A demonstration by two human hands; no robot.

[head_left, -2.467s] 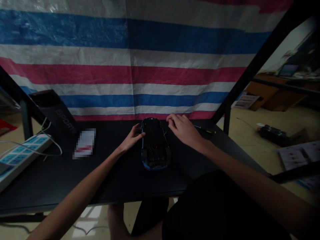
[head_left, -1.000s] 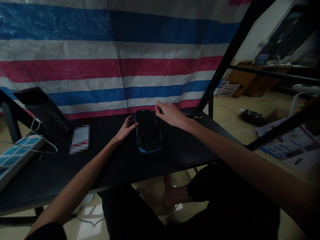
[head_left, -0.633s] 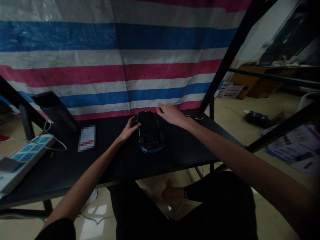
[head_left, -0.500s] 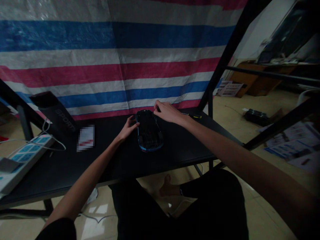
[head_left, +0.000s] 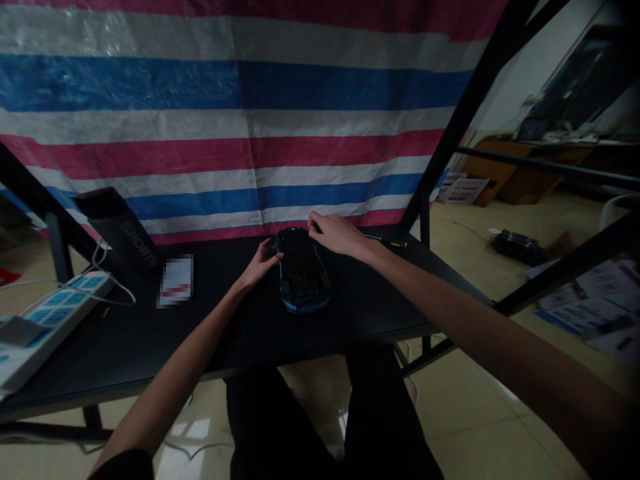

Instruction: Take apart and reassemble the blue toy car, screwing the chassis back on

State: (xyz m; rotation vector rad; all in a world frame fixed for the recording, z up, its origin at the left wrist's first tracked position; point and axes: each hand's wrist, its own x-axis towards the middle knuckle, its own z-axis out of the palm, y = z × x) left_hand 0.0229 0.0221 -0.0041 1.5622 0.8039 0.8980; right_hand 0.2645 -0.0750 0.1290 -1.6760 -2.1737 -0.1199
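Observation:
A dark toy car with blue edges (head_left: 303, 273) lies underside up on the black table (head_left: 240, 340). My left hand (head_left: 261, 262) rests at the car's left side, thumb against its edge and fingers spread apart. At the car's upper right corner is my right hand (head_left: 333, 233), its fingers pinched together over a small dark part that I cannot make out. Behind my right wrist lies a screwdriver with a yellow and black handle (head_left: 399, 244).
At the left stand a dark SPORT bottle (head_left: 120, 230) and a white power strip (head_left: 55, 320) with loose cables. A blurred-out packet (head_left: 176, 280) lies beside the bottle. Striped sheeting (head_left: 300, 87) hangs behind the table, between black frame posts (head_left: 435, 167).
The view has shifted slightly, so the table sits lower in the picture. Both hands stay at the car. My legs have moved, and the bare foot below the table is out of sight.

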